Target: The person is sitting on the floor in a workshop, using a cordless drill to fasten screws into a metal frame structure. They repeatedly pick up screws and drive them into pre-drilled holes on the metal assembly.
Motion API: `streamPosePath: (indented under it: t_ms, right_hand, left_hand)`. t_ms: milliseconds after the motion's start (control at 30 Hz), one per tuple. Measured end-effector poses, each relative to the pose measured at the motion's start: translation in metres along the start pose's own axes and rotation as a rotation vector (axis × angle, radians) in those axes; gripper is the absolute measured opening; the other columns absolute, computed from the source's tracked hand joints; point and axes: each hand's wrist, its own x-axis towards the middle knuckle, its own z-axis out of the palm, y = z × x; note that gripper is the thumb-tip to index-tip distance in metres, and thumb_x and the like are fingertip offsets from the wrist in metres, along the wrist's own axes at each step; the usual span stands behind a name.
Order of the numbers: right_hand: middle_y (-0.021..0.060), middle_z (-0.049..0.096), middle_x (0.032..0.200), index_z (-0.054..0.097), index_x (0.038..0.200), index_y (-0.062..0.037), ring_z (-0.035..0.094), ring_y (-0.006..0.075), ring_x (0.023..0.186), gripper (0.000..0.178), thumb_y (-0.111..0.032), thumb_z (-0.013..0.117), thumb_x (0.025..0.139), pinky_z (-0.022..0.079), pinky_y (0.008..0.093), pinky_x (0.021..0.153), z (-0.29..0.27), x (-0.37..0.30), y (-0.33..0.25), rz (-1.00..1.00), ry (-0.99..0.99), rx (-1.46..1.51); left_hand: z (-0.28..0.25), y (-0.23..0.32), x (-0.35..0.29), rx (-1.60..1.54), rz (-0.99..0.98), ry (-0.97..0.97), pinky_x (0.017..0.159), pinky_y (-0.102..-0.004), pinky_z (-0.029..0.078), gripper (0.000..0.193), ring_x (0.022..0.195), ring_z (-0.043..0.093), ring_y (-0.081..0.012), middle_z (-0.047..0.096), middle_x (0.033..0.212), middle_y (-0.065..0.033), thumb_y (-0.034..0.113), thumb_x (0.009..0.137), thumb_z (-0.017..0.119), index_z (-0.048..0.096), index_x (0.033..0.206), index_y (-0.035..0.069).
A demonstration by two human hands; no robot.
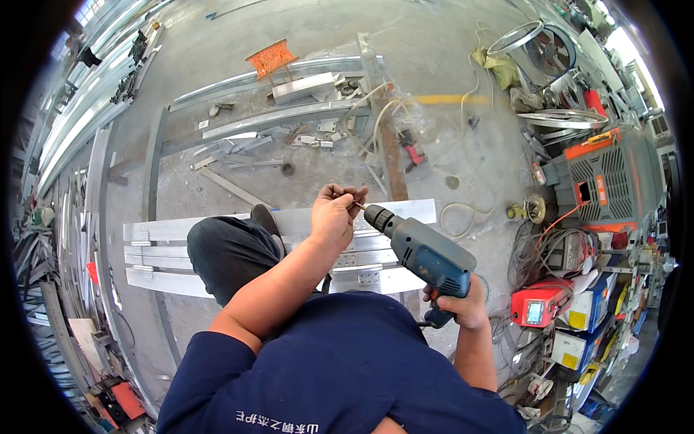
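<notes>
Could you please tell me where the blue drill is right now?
In the head view, the blue drill is right of centre, gripped in the right hand, its chuck pointing up-left toward the left hand.

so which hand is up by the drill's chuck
The left hand: it is at the front end, by the chuck of the power drill, whereas the right hand grips the handle.

tip of drill bit (361,206) at left hand (337,212) too small to tell; right hand (468,304) partly hides drill handle (438,317).
</notes>
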Motion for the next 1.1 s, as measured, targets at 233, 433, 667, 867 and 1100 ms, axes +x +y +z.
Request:
streamPosePath:
  t_ms: [233, 433, 667, 867, 1100]
  right_hand:
    - [0.0148, 0.068, 0.093, 0.057, 0.115, 0.0066, 0.068, 0.0227, 0.086, 0.051, 0.005, 0.077, 0.068, 0.057, 0.0371, 0.079, -0.003, -0.001, 0.002, 0.004, -0.005, -0.001]
    - [0.0141, 0.068, 0.097, 0.056, 0.116, 0.0056, 0.067, 0.0204, 0.084, 0.050, 0.006, 0.074, 0.069, 0.056, 0.0344, 0.077, -0.006, 0.001, 0.005, -0.050, 0.009, -0.091]
    - [0.0100, 0.070, 0.094, 0.054, 0.131, -0.0002, 0.066, 0.0165, 0.084, 0.068, -0.010, 0.077, 0.068, 0.053, 0.0318, 0.078, 0.012, 0.023, 0.019, 0.005, 0.152, -0.617]
    - [0.0250, 0.068, 0.089, 0.052, 0.134, -0.0053, 0.067, 0.0429, 0.086, 0.069, -0.020, 0.071, 0.069, 0.053, 0.0450, 0.078, 0.046, 0.058, 0.021, 0.228, 0.069, -1.054]
    - [0.0262, 0.067, 0.080, 0.044, 0.139, -0.0021, 0.066, 0.0443, 0.076, 0.077, -0.021, 0.069, 0.069, 0.054, 0.0506, 0.074, 0.055, 0.098, 0.082, 0.479, -0.169, -1.307]
  left_hand:
    - [0.000, -0.001, 0.000, 0.041, -0.020, -0.030, 0.090, -0.0388, 0.056, 0.016, 0.104, 0.067, -0.0300, 0.063, 0.097, -0.0092, -0.007, 0.092, 0.053, 0.050, 0.095, 0.008]
    - [-0.025, -0.008, 0.024, 0.041, -0.375, -0.126, 0.086, -0.0402, 0.054, 0.013, 0.092, 0.067, -0.0241, 0.067, 0.097, -0.0090, 0.016, 0.097, 0.056, 0.060, 0.105, 0.006]
    - [-0.059, -0.055, 0.058, 0.173, -0.533, 0.162, 0.080, -0.0371, 0.053, 0.018, 0.084, 0.066, -0.0203, 0.068, 0.086, -0.0043, 0.025, 0.099, 0.053, 0.062, 0.090, 0.011]
    - [-0.138, -0.111, 0.097, 0.371, -0.621, 0.372, 0.065, -0.0383, 0.056, 0.019, 0.069, 0.066, -0.0227, 0.066, 0.078, -0.0083, 0.022, 0.098, 0.053, 0.061, 0.089, 0.006]
    - [-0.239, -0.183, 0.098, 0.392, -0.918, 0.518, 0.058, -0.0438, 0.056, 0.020, 0.060, 0.063, -0.0283, 0.063, 0.074, -0.0132, 0.019, 0.095, 0.051, 0.060, 0.086, 0.003]
